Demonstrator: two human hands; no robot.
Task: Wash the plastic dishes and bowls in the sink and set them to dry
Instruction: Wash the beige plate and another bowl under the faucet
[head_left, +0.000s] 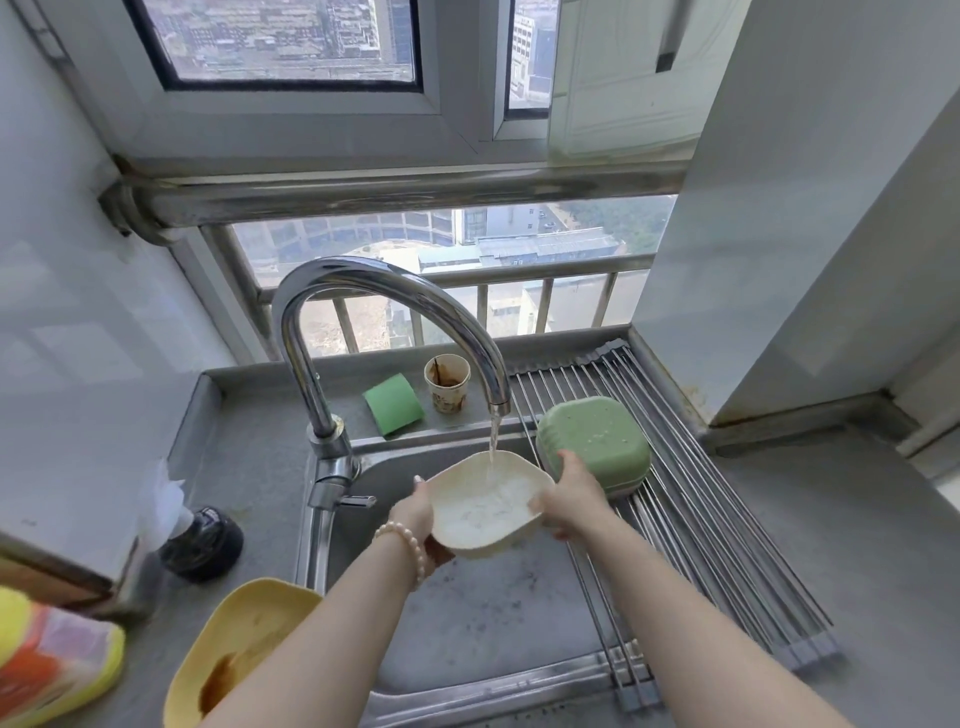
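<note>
Both hands hold one cream plastic bowl (485, 501) over the steel sink (467, 618), under a thin stream of water (492, 441) falling from the curved chrome faucet (363, 312). Left hand (421, 525), with a pearl bracelet (408, 545) on its wrist, cups the bowl's near-left rim from beneath; right hand (569, 501) grips the right rim, thumb curled over the edge. Water pools in the tilted bowl. On the right, a roll-up drying rack (701, 519) of metal rods spans the sink's right edge and the counter; one green bowl (592, 444) sits upside down at its far end, just beyond the right hand, and the rest of the rack lies bare toward the near side. One yellow bowl (228, 654) with brown residue rests on the counter at the near left, overhanging the sink's left edge. On the far ledge stand one green sponge (394, 402) and one stained paper cup (447, 382) whose printed pattern is too small to read. At the far left, a yellow and orange package (47, 660) shows no legible writing, and a dark object (202, 540) wrapped in clear plastic sits beside it.
</note>
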